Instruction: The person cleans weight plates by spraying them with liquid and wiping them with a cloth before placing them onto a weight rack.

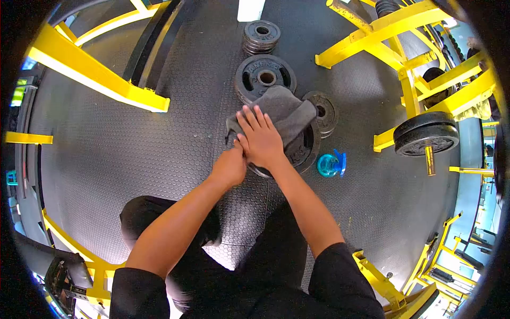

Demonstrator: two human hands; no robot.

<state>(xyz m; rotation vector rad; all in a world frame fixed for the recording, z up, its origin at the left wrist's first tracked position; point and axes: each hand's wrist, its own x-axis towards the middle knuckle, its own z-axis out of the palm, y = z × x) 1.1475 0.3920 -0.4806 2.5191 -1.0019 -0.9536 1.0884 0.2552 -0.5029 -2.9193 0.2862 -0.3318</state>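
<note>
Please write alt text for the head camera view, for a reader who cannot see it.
A person's right hand presses a grey cloth onto a weight plate lying on the black rubber floor; the left hand rests at its edge. More plates, a blue bottle and yellow frames surround them.

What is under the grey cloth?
A black weight plate lies under the grey cloth, its right rim visible. The right hand presses the cloth; the plate's centre is covered.

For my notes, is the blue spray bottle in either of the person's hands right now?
No, the blue spray bottle lies on the floor.
</note>
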